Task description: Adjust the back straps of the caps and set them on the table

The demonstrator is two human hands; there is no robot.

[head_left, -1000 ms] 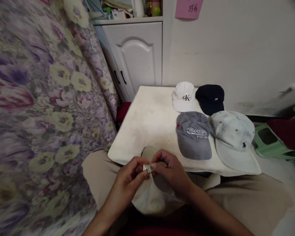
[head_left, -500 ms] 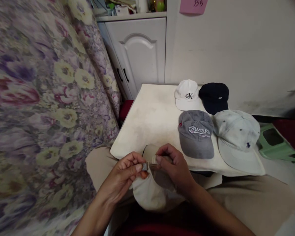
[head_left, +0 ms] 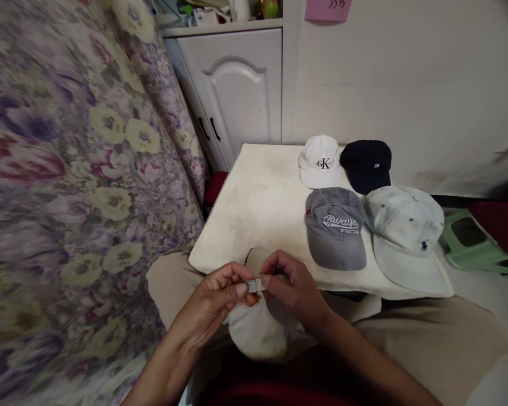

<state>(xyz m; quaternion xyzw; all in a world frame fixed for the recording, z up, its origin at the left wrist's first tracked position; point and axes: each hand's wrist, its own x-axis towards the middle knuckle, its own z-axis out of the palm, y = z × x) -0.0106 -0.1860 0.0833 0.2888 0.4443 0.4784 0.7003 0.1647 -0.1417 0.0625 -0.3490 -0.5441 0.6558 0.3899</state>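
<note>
A cream baseball cap (head_left: 256, 332) lies over my lap at the table's near edge, its back strap between my two hands. My left hand (head_left: 220, 290) pinches the small metal buckle (head_left: 252, 286) of that strap between thumb and fingertips. My right hand (head_left: 294, 287) grips the light strap (head_left: 261, 283) just right of the buckle, its end close against the metal. Whether the strap end has entered the buckle, I cannot tell. Part of the cap's opening and brim is hidden behind my right hand.
On the cream-covered table (head_left: 254, 197) rest a white cap (head_left: 320, 162), a navy cap (head_left: 367, 166), a grey cap (head_left: 336, 228) and a pale washed cap (head_left: 408, 239). A flowered curtain (head_left: 88, 197) hangs at left. A green stool (head_left: 469, 242) stands at right.
My right hand has moved slightly left, bringing the strap end up to the buckle. The left hand keeps its pinch on the buckle. The view has shifted a little.
</note>
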